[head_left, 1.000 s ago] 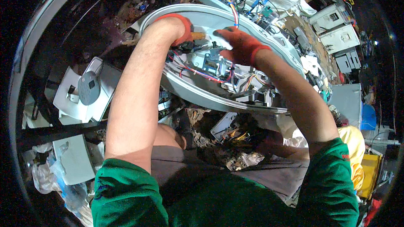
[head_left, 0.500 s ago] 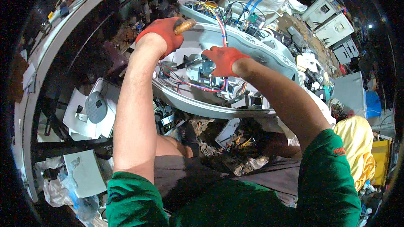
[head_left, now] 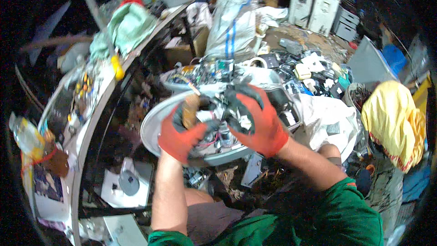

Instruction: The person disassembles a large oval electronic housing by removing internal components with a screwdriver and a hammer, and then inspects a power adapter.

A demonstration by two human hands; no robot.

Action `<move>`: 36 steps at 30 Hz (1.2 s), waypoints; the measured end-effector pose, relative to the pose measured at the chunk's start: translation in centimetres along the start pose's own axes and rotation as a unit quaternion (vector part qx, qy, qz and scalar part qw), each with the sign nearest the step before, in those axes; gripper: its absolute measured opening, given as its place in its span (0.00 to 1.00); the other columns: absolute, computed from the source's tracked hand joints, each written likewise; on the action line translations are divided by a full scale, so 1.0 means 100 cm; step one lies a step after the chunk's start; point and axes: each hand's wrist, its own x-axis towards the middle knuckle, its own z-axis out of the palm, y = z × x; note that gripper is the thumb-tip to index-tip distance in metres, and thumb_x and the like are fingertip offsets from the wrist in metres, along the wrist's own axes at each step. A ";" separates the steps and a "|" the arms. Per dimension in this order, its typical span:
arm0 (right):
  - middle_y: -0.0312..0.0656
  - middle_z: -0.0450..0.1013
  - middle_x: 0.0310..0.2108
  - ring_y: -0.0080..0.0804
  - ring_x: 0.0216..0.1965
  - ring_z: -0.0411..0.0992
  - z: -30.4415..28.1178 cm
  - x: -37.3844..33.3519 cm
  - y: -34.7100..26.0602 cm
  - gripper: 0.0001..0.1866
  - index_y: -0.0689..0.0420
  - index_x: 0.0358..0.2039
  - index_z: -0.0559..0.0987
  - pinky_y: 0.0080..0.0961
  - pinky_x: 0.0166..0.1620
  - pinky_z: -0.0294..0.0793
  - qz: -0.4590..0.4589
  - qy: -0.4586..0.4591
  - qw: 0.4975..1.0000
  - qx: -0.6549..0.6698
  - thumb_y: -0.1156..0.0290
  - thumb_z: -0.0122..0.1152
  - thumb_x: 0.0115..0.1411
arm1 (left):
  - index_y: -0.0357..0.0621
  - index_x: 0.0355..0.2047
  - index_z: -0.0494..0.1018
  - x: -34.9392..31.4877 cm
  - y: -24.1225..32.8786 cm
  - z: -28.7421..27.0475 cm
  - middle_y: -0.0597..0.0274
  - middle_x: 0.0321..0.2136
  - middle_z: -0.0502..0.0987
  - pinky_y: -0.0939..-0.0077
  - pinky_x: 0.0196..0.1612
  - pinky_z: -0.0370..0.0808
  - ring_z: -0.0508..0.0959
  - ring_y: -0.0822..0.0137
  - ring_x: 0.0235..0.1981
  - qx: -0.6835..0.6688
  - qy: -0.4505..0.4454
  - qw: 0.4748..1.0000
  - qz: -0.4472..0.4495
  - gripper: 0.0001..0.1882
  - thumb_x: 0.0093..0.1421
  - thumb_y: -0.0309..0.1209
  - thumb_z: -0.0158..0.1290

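Both my hands wear red gloves with dark palms and fingers, and both are somewhat blurred. In my left hand (head_left: 180, 134) is a tool with a worn wooden handle (head_left: 190, 110); its working end is hidden. My right hand (head_left: 261, 125) is curled just to the right of it, the fingers bent round something with dark and pale bits that I cannot make out. Below the hands lies a grey, shell-shaped plastic housing (head_left: 151, 132) with wires and small parts inside, mostly covered by my gloves.
Behind the housing, a second shell (head_left: 173, 79) holds circuit boards. A white sack (head_left: 232, 23) stands beyond it. To the right are a heap of plastic scrap (head_left: 314, 70), a white bag (head_left: 325, 118) and a yellow cloth (head_left: 393, 123). A metal-edged bench (head_left: 98, 114) runs along the left.
The view has shifted, bringing more of the left bench into sight. My hands have come closer together above the housing, and my right hand has turned, its fingers now curled round a part.
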 end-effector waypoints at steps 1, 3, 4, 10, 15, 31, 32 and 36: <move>0.60 0.61 0.54 0.60 0.56 0.62 -0.006 -0.008 0.000 0.35 0.57 0.54 0.69 0.45 0.59 0.63 0.010 0.022 1.000 0.007 0.70 0.70 0.44 | 0.36 0.49 0.72 -0.003 0.007 0.016 0.63 0.33 0.79 0.73 0.42 0.74 0.77 0.68 0.35 -0.069 -0.052 0.996 -0.024 0.32 0.43 0.32 0.68; 0.58 0.62 0.54 0.58 0.55 0.62 -0.021 -0.029 0.009 0.33 0.58 0.52 0.71 0.45 0.57 0.64 0.023 0.068 0.997 -0.018 0.72 0.70 0.43 | 0.35 0.49 0.71 -0.009 0.038 0.053 0.64 0.34 0.78 0.73 0.43 0.74 0.77 0.70 0.35 -0.138 -0.025 0.977 -0.158 0.32 0.44 0.32 0.68; 0.57 0.62 0.55 0.57 0.55 0.63 -0.029 -0.034 0.010 0.32 0.57 0.52 0.71 0.45 0.57 0.65 0.013 0.058 0.998 -0.006 0.72 0.69 0.43 | 0.35 0.49 0.71 -0.013 0.040 0.062 0.62 0.36 0.78 0.73 0.44 0.74 0.77 0.70 0.36 -0.129 -0.020 0.978 -0.163 0.30 0.46 0.32 0.67; 0.54 0.62 0.55 0.57 0.54 0.63 -0.051 -0.052 0.034 0.30 0.53 0.50 0.74 0.46 0.56 0.66 -0.020 0.094 0.995 0.028 0.73 0.67 0.42 | 0.37 0.53 0.66 -0.005 -0.015 0.096 0.59 0.43 0.77 0.73 0.47 0.73 0.77 0.69 0.42 -0.209 -0.038 0.969 -0.126 0.30 0.51 0.29 0.63; 0.56 0.63 0.53 0.58 0.54 0.64 -0.059 -0.081 0.064 0.22 0.48 0.41 0.80 0.48 0.55 0.66 -0.065 0.106 0.992 -0.008 0.73 0.67 0.42 | 0.39 0.54 0.64 -0.019 -0.030 0.131 0.57 0.48 0.74 0.74 0.48 0.73 0.77 0.68 0.44 -0.245 -0.056 0.962 -0.108 0.30 0.52 0.27 0.62; 0.53 0.68 0.52 0.47 0.55 0.68 -0.066 -0.092 0.077 0.40 0.62 0.56 0.65 0.36 0.57 0.66 0.218 0.133 0.940 0.227 0.70 0.74 0.42 | 0.32 0.52 0.66 -0.006 -0.030 0.165 0.50 0.44 0.76 0.65 0.50 0.74 0.77 0.61 0.44 -0.278 -0.123 0.953 -0.006 0.27 0.51 0.17 0.59; 0.53 0.68 0.53 0.45 0.55 0.68 -0.065 -0.090 0.077 0.41 0.63 0.56 0.64 0.35 0.57 0.66 0.210 0.129 0.947 0.209 0.71 0.75 0.41 | 0.32 0.53 0.65 -0.006 -0.032 0.166 0.50 0.45 0.76 0.65 0.51 0.73 0.77 0.61 0.45 -0.283 -0.118 0.952 -0.011 0.27 0.51 0.17 0.58; 0.55 0.67 0.54 0.42 0.56 0.68 -0.063 -0.082 0.078 0.44 0.67 0.58 0.62 0.34 0.57 0.66 0.164 0.125 0.968 0.140 0.72 0.75 0.41 | 0.33 0.55 0.63 -0.009 -0.045 0.165 0.49 0.46 0.74 0.63 0.52 0.72 0.76 0.60 0.46 -0.325 -0.097 0.941 -0.020 0.28 0.53 0.15 0.57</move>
